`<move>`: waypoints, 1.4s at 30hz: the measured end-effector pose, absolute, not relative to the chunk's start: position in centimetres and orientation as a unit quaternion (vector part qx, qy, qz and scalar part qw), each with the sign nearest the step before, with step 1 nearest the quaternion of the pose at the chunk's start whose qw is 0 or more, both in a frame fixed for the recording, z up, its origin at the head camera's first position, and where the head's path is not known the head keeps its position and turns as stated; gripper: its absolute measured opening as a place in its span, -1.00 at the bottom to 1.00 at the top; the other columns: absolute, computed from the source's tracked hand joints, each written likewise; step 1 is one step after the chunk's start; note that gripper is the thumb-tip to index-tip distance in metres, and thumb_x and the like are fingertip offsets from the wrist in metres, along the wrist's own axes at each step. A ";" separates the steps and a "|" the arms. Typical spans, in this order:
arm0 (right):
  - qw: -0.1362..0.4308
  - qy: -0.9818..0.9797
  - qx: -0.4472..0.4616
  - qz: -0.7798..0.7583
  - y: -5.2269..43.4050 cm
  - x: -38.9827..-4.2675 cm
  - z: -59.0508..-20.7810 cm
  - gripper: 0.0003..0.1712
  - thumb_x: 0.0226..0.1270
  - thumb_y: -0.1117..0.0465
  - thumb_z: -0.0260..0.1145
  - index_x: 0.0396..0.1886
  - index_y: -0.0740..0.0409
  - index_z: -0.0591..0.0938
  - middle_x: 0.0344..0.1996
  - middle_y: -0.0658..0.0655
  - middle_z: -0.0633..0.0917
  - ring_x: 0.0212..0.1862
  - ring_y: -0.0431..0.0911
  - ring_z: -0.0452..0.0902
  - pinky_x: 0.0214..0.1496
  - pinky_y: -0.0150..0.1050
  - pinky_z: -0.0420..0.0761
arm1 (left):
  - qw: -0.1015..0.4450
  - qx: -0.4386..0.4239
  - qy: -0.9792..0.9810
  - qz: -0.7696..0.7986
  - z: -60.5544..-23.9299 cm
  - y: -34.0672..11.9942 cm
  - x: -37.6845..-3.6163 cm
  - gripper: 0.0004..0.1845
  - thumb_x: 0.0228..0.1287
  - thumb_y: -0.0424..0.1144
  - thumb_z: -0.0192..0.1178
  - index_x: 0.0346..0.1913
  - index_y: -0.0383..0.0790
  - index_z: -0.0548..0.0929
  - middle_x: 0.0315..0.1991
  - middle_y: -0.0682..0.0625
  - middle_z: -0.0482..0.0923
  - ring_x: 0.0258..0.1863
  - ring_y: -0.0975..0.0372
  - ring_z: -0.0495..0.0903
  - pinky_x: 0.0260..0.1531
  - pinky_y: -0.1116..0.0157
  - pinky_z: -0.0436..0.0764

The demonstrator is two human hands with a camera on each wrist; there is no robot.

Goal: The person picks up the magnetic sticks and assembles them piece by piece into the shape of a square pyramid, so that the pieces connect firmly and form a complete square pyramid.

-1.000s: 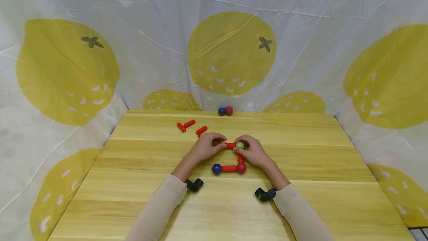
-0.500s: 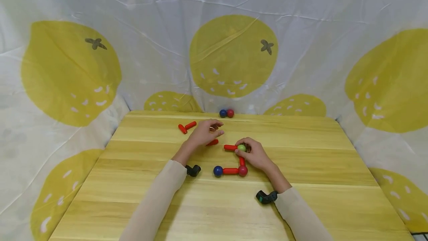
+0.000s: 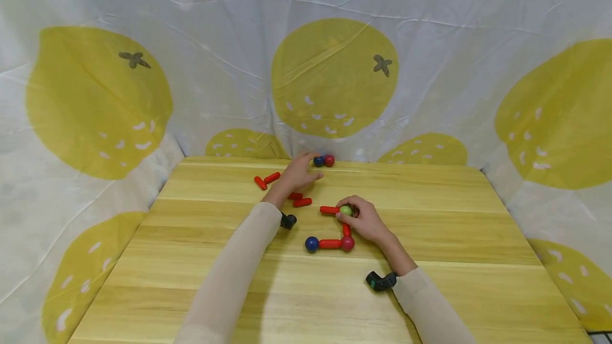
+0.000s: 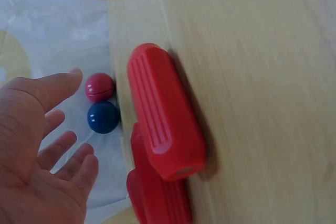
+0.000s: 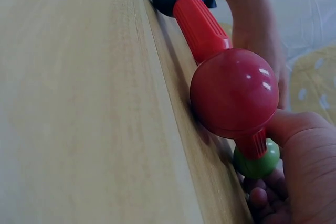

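Observation:
My right hand [image 3: 364, 219] pinches a green ball [image 3: 345, 210] at a corner of a ball-and-rod figure. From this ball one red rod [image 3: 329, 209] points left, its far end bare. Another red rod [image 3: 346, 230] joins it to a crimson ball [image 3: 347, 243], and a further rod [image 3: 330, 244] runs to a blue ball [image 3: 312, 244]. At the table's back edge, my left hand [image 3: 298, 172] reaches out with spread fingers beside a loose blue ball [image 4: 103, 117] and crimson ball [image 4: 100, 87]. In the left wrist view its fingers hold nothing.
Loose red rods lie on the wooden table [image 3: 430, 216]: one pair [image 3: 272, 177] at the back left, another pair [image 3: 302, 202] close to the left forearm. A lemon-print cloth [image 3: 229, 78] hangs behind the table.
My left hand has let go of the red rod by the green ball and moved away towards the two loose balls at the back. The right hand keeps its hold on the green ball.

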State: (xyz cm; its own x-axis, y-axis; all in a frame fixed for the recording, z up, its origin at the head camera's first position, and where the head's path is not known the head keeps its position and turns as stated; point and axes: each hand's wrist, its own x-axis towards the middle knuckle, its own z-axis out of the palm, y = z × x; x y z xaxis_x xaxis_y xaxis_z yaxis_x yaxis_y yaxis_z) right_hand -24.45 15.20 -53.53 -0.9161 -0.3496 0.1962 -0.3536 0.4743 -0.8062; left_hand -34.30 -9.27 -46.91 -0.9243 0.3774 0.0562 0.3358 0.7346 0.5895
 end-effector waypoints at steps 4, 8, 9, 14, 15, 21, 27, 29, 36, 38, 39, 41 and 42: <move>0.006 -0.859 0.208 0.469 15.2 -24.5 -53.6 -0.77 0.32 0.14 0.48 -0.04 -0.03 0.74 -0.24 0.03 0.65 -0.29 -0.13 0.40 -0.25 -0.35 0.39 | 0.057 0.199 0.935 0.289 -47.2 -8.8 -34.7 -0.24 0.46 -0.15 0.27 0.61 -0.15 0.23 0.64 -0.18 0.06 0.61 -0.12 0.11 0.55 -0.10 0.22; 0.010 -0.858 0.210 0.469 15.1 -24.5 -53.7 -0.77 0.32 0.14 0.49 -0.04 -0.04 0.74 -0.24 0.01 0.64 -0.30 -0.14 0.41 -0.25 -0.35 0.40 | 0.070 0.202 0.940 0.266 -47.3 -8.5 -34.9 -0.22 0.44 -0.17 0.28 0.63 -0.12 0.20 0.67 -0.14 0.01 0.63 -0.10 0.06 0.57 -0.08 0.19; 0.010 -0.858 0.209 0.469 15.1 -24.5 -53.6 -0.77 0.33 0.14 0.48 -0.04 -0.04 0.74 -0.24 0.01 0.64 -0.30 -0.13 0.41 -0.25 -0.34 0.40 | 0.073 0.200 0.942 0.261 -47.4 -8.5 -35.0 -0.22 0.45 -0.17 0.28 0.63 -0.11 0.20 0.66 -0.15 0.02 0.63 -0.10 0.07 0.57 -0.08 0.20; 0.005 -0.855 0.207 0.475 15.2 -24.4 -53.5 -0.78 0.33 0.15 0.48 -0.05 -0.04 0.74 -0.24 0.03 0.65 -0.30 -0.10 0.41 -0.25 -0.34 0.40 | 0.071 0.176 0.949 0.251 -47.5 -8.4 -35.0 -0.29 0.47 -0.14 0.26 0.59 -0.07 0.27 0.59 -0.18 0.15 0.54 -0.10 0.24 0.51 -0.06 0.33; 0.006 -0.855 0.207 0.475 15.2 -24.4 -53.5 -0.78 0.33 0.15 0.48 -0.05 -0.04 0.74 -0.24 0.03 0.65 -0.30 -0.09 0.41 -0.25 -0.34 0.40 | 0.067 0.171 0.950 0.251 -47.6 -8.4 -35.0 -0.31 0.48 -0.14 0.26 0.58 -0.07 0.29 0.58 -0.18 0.17 0.53 -0.09 0.27 0.49 -0.06 0.35; 0.005 -0.857 0.206 0.473 15.1 -24.4 -53.5 -0.77 0.33 0.15 0.48 -0.04 -0.03 0.74 -0.23 0.04 0.65 -0.29 -0.10 0.41 -0.24 -0.35 0.40 | 0.053 0.166 0.955 0.241 -47.7 -8.6 -35.0 -0.34 0.47 -0.17 0.27 0.55 -0.07 0.33 0.55 -0.19 0.21 0.51 -0.09 0.29 0.49 -0.05 0.36; 0.000 -0.859 0.200 0.471 15.1 -24.4 -53.4 -0.77 0.33 0.15 0.48 -0.03 -0.03 0.73 -0.19 0.05 0.66 -0.26 -0.09 0.42 -0.22 -0.34 0.42 | 0.039 0.169 0.954 0.245 -48.0 -8.6 -35.1 -0.51 0.50 -0.24 0.24 0.43 -0.09 0.50 0.41 -0.22 0.40 0.42 -0.07 0.42 0.45 0.01 0.42; -0.001 -0.859 0.199 0.471 15.0 -24.3 -53.3 -0.77 0.33 0.15 0.48 -0.03 -0.03 0.73 -0.18 0.06 0.66 -0.26 -0.09 0.43 -0.21 -0.33 0.42 | 0.023 0.165 0.952 0.257 -48.0 -8.8 -34.9 -0.58 0.49 -0.25 0.25 0.35 -0.11 0.56 0.33 -0.19 0.46 0.36 -0.05 0.47 0.42 0.03 0.46; -0.002 -0.861 0.197 0.468 15.0 -24.1 -53.0 -0.77 0.33 0.15 0.48 -0.03 -0.02 0.73 -0.19 0.06 0.66 -0.25 -0.09 0.43 -0.21 -0.34 0.41 | -0.020 0.200 0.924 0.326 -47.5 -9.7 -33.3 -0.56 0.42 -0.25 0.31 0.31 -0.22 0.59 0.16 -0.21 0.55 0.07 -0.01 0.64 0.15 0.08 0.66; -0.002 -0.863 0.195 0.467 14.9 -24.1 -53.0 -0.77 0.33 0.15 0.48 -0.03 -0.02 0.73 -0.19 0.06 0.66 -0.25 -0.09 0.42 -0.21 -0.34 0.41 | -0.014 0.208 0.912 0.354 -47.4 -10.1 -32.4 -0.54 0.42 -0.24 0.33 0.32 -0.25 0.59 0.13 -0.21 0.56 0.04 0.00 0.66 0.12 0.10 0.69; -0.001 -0.863 0.194 0.466 15.0 -24.1 -53.0 -0.77 0.33 0.15 0.48 -0.03 -0.03 0.73 -0.19 0.06 0.65 -0.26 -0.09 0.42 -0.21 -0.33 0.41 | -0.009 0.209 0.907 0.366 -47.4 -10.3 -31.9 -0.54 0.41 -0.23 0.33 0.31 -0.25 0.60 0.12 -0.21 0.56 0.03 0.01 0.68 0.11 0.11 0.70; -0.001 -0.864 0.193 0.465 15.0 -24.1 -53.0 -0.77 0.34 0.15 0.47 -0.03 -0.03 0.73 -0.19 0.06 0.65 -0.26 -0.09 0.42 -0.21 -0.33 0.40 | 0.001 0.203 0.897 0.393 -47.4 -10.7 -30.7 -0.56 0.40 -0.21 0.35 0.29 -0.23 0.62 0.11 -0.18 0.58 0.03 0.03 0.70 0.09 0.12 0.72; -0.001 -0.864 0.194 0.464 15.0 -24.1 -53.0 -0.77 0.34 0.15 0.47 -0.03 -0.04 0.73 -0.18 0.06 0.66 -0.25 -0.09 0.42 -0.20 -0.33 0.40 | 0.004 0.203 0.890 0.407 -47.4 -10.9 -30.1 -0.56 0.39 -0.20 0.36 0.27 -0.23 0.63 0.11 -0.16 0.60 0.02 0.03 0.71 0.09 0.12 0.72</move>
State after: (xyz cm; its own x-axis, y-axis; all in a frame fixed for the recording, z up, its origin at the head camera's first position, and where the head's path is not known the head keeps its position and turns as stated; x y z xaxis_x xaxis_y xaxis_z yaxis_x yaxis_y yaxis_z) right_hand -24.09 14.98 -53.03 -0.9249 -0.3356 0.1789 -0.3346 0.4946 -0.8022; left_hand -30.07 -10.94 -47.36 -0.9176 0.3646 0.1582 0.3582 0.5859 0.7269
